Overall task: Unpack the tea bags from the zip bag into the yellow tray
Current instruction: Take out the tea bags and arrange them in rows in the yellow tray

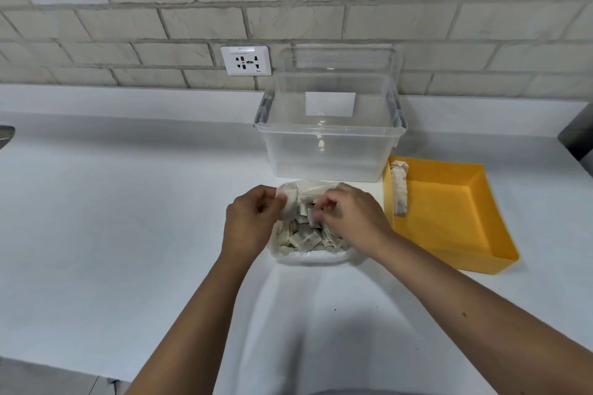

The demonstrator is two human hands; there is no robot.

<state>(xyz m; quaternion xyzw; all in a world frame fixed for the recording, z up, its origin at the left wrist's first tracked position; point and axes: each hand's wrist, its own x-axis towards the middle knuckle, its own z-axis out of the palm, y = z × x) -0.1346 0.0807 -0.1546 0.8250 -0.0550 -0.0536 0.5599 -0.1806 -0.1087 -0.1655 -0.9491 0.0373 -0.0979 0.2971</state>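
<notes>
Yellow tray [449,234] holds tea bags [399,189] — left hand [250,221], right hand [349,215] pinch others at zip bag [311,258].

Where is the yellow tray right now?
Head view: the yellow tray sits on the white counter, right of the zip bag and the right hand, by the right front corner of the clear bin.

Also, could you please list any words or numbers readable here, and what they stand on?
No text reads clearly.
Wall socket: small print along its top edge and lower corner, too blurred to read.
Clear box: white label, seemingly blank.
No print shows on the tea bags or yellow tray.
</notes>
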